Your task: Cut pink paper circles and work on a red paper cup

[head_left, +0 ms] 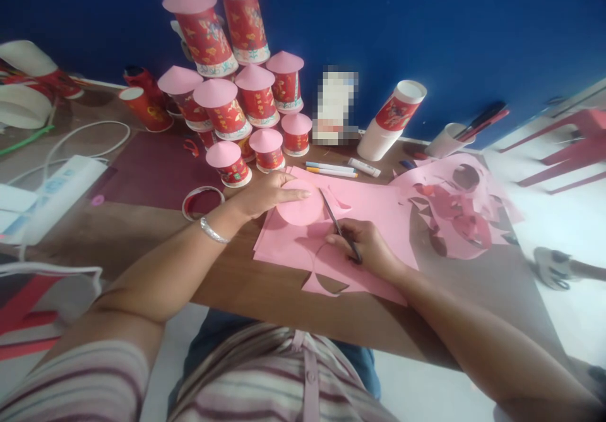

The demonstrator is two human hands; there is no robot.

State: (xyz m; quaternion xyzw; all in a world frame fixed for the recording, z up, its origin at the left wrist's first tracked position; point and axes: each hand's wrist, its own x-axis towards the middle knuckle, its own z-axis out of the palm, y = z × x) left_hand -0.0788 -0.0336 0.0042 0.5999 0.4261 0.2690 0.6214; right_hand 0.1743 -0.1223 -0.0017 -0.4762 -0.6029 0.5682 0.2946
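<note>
My left hand [265, 196] pinches a pink paper circle [299, 204] at its left side, thumb on top. In my right hand [362, 245] is a pair of scissors [338, 226], its blades at the circle's right edge. A cut strip of pink paper [336, 202] curls away beside the blades, and another curved offcut [326, 285] hangs below my right hand. Beneath both hands lies a stack of pink paper sheets [379, 210].
Several red decorated cups with pink cone tops [220, 111] stand behind my left hand. Markers [331, 169] and a glue stick [363, 167] lie behind the sheets. Pink scraps [466, 220] pile up at right. A tape roll [203, 203] and a white power strip [61, 191] are at left.
</note>
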